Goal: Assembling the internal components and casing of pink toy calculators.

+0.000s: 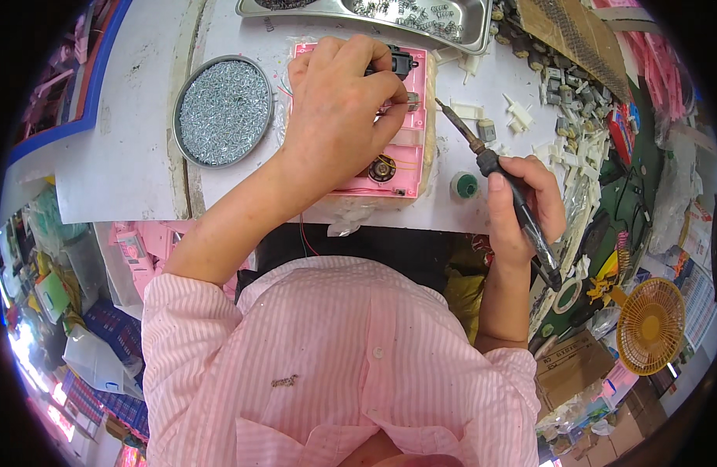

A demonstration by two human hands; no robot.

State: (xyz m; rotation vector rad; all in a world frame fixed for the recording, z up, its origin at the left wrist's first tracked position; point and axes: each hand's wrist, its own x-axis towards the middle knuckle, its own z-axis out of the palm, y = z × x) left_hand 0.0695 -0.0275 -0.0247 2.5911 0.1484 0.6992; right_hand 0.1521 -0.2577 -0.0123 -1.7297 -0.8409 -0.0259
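My left hand (339,113) reaches over an open pink plastic casing (409,183). Its thumb and fingertips are pinched together beside a small part in the casing; whatever lies between them is too small and hidden to name. Inside the casing are a black block (403,62), thin wires and a round dark speaker-like part (382,168). In my right hand (533,198) is a soldering iron (489,162), held by its black handle. The iron's tip points up and left, just off the casing's right edge, without touching it.
Left of the casing stands a round dish (222,113) full of small metal pins or screws. A metal tray (452,35) with springs lies at the back. A small green-topped round item (465,185) sits near the front edge. White plastic parts (520,114) and small motors clutter the right.
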